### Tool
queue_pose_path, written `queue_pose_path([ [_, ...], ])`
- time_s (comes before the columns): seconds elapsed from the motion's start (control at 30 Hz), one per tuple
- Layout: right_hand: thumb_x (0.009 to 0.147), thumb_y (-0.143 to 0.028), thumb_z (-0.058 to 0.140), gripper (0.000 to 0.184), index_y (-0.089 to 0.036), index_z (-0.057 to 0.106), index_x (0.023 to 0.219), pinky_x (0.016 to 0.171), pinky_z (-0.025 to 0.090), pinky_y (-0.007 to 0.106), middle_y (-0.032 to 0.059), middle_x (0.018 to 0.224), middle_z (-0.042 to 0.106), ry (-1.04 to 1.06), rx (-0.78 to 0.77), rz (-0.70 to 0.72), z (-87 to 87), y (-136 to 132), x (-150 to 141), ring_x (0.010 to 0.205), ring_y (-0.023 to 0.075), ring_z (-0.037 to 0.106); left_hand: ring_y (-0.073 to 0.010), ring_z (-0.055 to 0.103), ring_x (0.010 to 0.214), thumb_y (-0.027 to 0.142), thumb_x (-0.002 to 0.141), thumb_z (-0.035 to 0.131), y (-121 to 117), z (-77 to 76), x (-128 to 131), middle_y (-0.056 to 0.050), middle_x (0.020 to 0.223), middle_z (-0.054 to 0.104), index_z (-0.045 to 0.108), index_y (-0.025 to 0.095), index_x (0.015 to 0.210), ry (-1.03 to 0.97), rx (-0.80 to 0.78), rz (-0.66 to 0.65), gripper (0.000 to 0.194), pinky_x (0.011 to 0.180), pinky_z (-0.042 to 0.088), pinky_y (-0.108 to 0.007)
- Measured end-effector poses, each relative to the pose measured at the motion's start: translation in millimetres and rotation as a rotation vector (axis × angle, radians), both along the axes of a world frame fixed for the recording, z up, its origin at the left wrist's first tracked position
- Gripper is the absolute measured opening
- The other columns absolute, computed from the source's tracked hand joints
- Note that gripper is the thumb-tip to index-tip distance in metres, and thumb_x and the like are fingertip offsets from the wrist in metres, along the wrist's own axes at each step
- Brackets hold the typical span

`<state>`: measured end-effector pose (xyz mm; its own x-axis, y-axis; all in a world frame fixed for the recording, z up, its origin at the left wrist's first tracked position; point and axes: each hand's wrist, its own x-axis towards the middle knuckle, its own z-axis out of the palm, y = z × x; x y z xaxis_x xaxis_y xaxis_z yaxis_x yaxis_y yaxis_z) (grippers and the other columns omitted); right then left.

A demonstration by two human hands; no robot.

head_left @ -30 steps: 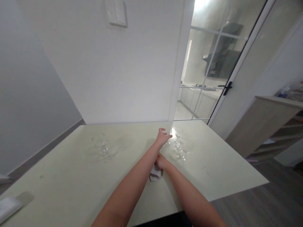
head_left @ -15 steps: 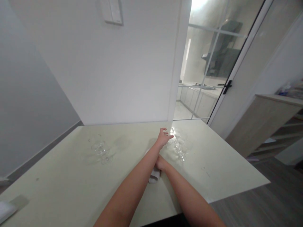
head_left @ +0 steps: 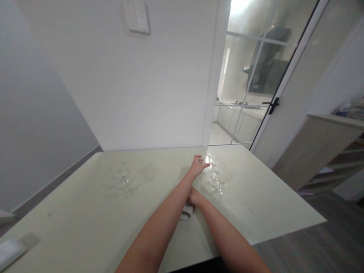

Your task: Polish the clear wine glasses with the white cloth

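As right hand (head_left: 193, 196) meets cloth (head_left: 186, 213), grip hidden, left hand (head_left: 198, 166) spread beside glassware (head_left: 216, 177)

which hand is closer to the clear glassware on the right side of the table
Left. The left hand is right beside the clear glassware; the right hand is farther back, by the cloth, partly behind the left forearm.

The left forearm (head_left: 171, 208) partly hides the right hand (head_left: 193, 196) and cloth (head_left: 185, 214).
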<state>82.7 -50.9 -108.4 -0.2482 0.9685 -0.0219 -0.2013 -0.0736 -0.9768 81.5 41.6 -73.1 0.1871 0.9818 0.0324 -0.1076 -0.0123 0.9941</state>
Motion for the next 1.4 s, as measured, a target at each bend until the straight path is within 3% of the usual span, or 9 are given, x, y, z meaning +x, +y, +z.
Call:
queue_pose_path([
  [0.13, 0.056, -0.028, 0.076, 0.027, -0.026, 0.07, 0.082, 0.109, 0.031, 0.054, 0.009, 0.098, 0.069, -0.124, 0.163, -0.04, -6.9, 2.1, 0.0, 0.118, 0.0378, 0.05, -0.0272, 0.057, 0.109, 0.026, 0.047, 0.091, -1.7, 0.3, -0.2, -0.017, 0.116, 0.055, 0.043, 0.018, 0.106, 0.002, 0.009, -0.02, 0.076, 0.093, 0.044, -0.044],
  [0.43, 0.063, -0.032, 0.071, 0.017, -0.024, 0.069, 0.078, 0.105, 0.036, 0.049, 0.0088, 0.09, 0.07, -0.256, 0.307, 0.022, -19.8, 6.9, 2.7, 0.105, 0.0326, 0.057, -0.0338, 0.045, 0.126, 0.023, 0.053, 0.088, -12.3, 7.8, -7.0, -0.024, 0.136, 0.042, 0.039, 0.017, 0.122, 0.05, 0.076, 0.03, 0.084, 0.101, 0.037, -0.049],
  [0.53, 0.068, -0.043, 0.067, 0.022, -0.022, 0.068, 0.073, 0.1, 0.039, 0.047, 0.0079, 0.08, 0.069, -0.247, 0.344, 0.038, -25.0, 9.0, 3.0, 0.096, 0.0305, 0.059, -0.0301, 0.043, 0.128, 0.025, 0.066, 0.079, -40.4, 19.5, -26.3, -0.02, 0.139, 0.042, 0.038, 0.019, 0.128, 0.134, 0.364, 0.11, 0.074, 0.104, 0.035, -0.047],
  [0.63, 0.077, -0.055, 0.057, 0.036, -0.02, 0.067, 0.077, 0.095, 0.043, 0.042, 0.0061, 0.079, 0.069, -0.199, 0.347, 0.042, -24.4, 8.7, 2.8, 0.091, 0.0265, 0.059, -0.0246, 0.046, 0.125, 0.027, 0.079, 0.067, -77.2, 29.5, -68.4, -0.013, 0.134, 0.048, 0.041, 0.022, 0.13, 0.271, 0.738, 0.179, 0.057, 0.104, 0.038, -0.044],
  [0.77, 0.083, -0.067, 0.045, 0.053, -0.018, 0.063, 0.073, 0.072, 0.049, 0.032, 0.0036, 0.069, 0.065, -0.053, 0.145, 0.027, -20.8, 5.7, 2.5, 0.071, 0.0188, 0.058, -0.023, 0.053, 0.114, 0.023, 0.08, 0.063, -103.5, 25.3, -144.0, -0.011, 0.117, 0.057, 0.048, 0.018, 0.118, 0.439, 1.017, 0.537, 0.041, 0.101, 0.04, -0.044],
  [0.87, 0.074, -0.073, 0.052, 0.056, -0.019, 0.061, 0.066, 0.065, 0.046, 0.028, 0.0016, 0.063, 0.062, 0.098, -0.018, -0.05, -19.5, 4.3, 1.6, 0.062, 0.0158, 0.055, -0.0241, 0.051, 0.113, 0.024, 0.078, 0.065, -100.3, 10.7, -190.8, -0.012, 0.116, 0.053, 0.045, 0.016, 0.117, 0.445, 0.981, 0.958, 0.044, 0.101, 0.038, -0.046],
  [1.0, 0.073, -0.069, 0.055, 0.05, -0.02, 0.064, 0.073, 0.071, 0.047, 0.03, 0.0031, 0.07, 0.067, 0.264, -0.103, -0.079, -13.9, 3.6, 1.4, 0.073, 0.0203, 0.061, -0.0261, 0.044, 0.121, 0.026, 0.071, 0.071, -87.0, -6.7, -223.8, -0.014, 0.126, 0.047, 0.04, 0.015, 0.122, 0.409, 0.872, 1.254, 0.061, 0.106, 0.031, -0.048],
  [1.23, 0.066, -0.041, 0.062, 0.022, -0.02, 0.065, 0.074, 0.081, 0.047, 0.033, 0.0039, 0.082, 0.071, 0.278, 0.071, -0.208, -16.9, 9.2, 8.6, 0.091, 0.0237, 0.063, -0.0246, 0.045, 0.118, 0.036, 0.061, 0.081, -69.8, -23.0, -234.0, -0.011, 0.124, 0.043, 0.035, 0.017, 0.127, 0.282, 0.529, 1.356, 0.083, 0.107, 0.031, -0.043],
  [1.4, 0.061, -0.044, 0.072, 0.031, -0.022, 0.065, 0.081, 0.076, 0.049, 0.035, 0.0039, 0.082, 0.071, 0.17, 0.026, -0.249, -27.9, 10.5, 9.7, 0.085, 0.0239, 0.064, -0.0231, 0.049, 0.11, 0.034, 0.055, 0.085, -63.7, -37.0, -236.6, -0.007, 0.115, 0.045, 0.039, 0.019, 0.12, 0.223, 0.336, 1.379, 0.081, 0.104, 0.032, -0.045],
])
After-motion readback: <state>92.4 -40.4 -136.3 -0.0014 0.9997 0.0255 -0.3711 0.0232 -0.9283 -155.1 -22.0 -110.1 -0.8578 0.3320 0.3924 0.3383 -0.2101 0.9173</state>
